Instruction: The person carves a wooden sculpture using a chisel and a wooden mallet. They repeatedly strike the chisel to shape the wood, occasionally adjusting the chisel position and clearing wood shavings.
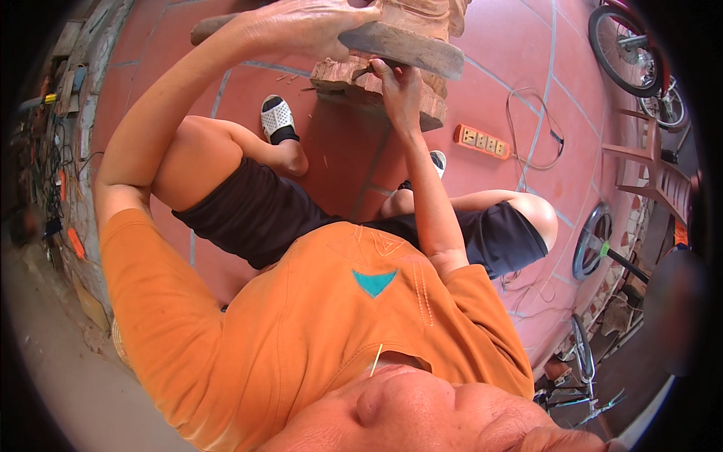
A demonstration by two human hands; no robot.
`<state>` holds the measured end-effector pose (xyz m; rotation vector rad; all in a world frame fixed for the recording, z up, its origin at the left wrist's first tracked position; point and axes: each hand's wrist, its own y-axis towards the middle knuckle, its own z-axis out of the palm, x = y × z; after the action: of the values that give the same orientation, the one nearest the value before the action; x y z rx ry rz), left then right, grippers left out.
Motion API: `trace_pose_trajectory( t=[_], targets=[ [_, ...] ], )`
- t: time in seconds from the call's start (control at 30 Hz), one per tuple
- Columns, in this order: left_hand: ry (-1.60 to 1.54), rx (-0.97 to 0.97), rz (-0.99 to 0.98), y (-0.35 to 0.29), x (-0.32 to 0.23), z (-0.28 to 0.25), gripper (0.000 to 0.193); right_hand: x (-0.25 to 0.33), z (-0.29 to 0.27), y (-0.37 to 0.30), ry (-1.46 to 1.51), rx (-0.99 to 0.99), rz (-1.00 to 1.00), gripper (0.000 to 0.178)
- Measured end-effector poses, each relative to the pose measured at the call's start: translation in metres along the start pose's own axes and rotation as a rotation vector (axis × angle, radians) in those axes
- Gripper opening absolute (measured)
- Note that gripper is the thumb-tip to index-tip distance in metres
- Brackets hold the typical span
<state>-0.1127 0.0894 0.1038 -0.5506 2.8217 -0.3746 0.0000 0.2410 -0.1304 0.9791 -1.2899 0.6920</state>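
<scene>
At the top centre, a reddish-brown block of carved wood (429, 15) stands on the floor, its rough lower part (358, 79) showing cut faces. Across it lies a long, flat wooden bat (414, 51); what looks like its narrower end sticks out left, beyond my left wrist. My left hand (305, 29) closes on the bat, thumb on one side and fingers on the other. Just below the bat, my right hand (403, 94) pinches something thin and dark against the block. Most of that thing is hidden, so its kind cannot be made out.
An orange power strip (482, 141) with a looped cable lies on the red tiles right of the block. Farther right are a bicycle wheel (621, 49), a plastic chair (651, 154) and a dark ring-shaped wheel (593, 241). Cluttered tools (64, 177) line the left wall.
</scene>
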Motion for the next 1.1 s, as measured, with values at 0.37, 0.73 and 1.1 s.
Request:
trace_pose_trajectory(
  t=[0.37, 0.73, 1.1],
  targets=[
    [-0.109, 0.006, -0.012, 0.000, 0.007, 0.006, 0.050, 0.009, 0.002, -0.002, 0.283, -0.039, 0.138, 0.022],
    [-0.157, -0.228, 0.003, -0.013, 0.012, -0.002, 0.053, 0.005, 0.003, -0.005, 0.234, -0.083, 0.071, 0.023],
    [-0.058, 0.047, -0.050, -0.013, 0.000, -0.011, 0.051, 0.028, 0.008, -0.014, -0.166, -0.030, -0.080, 0.030]
  ],
)
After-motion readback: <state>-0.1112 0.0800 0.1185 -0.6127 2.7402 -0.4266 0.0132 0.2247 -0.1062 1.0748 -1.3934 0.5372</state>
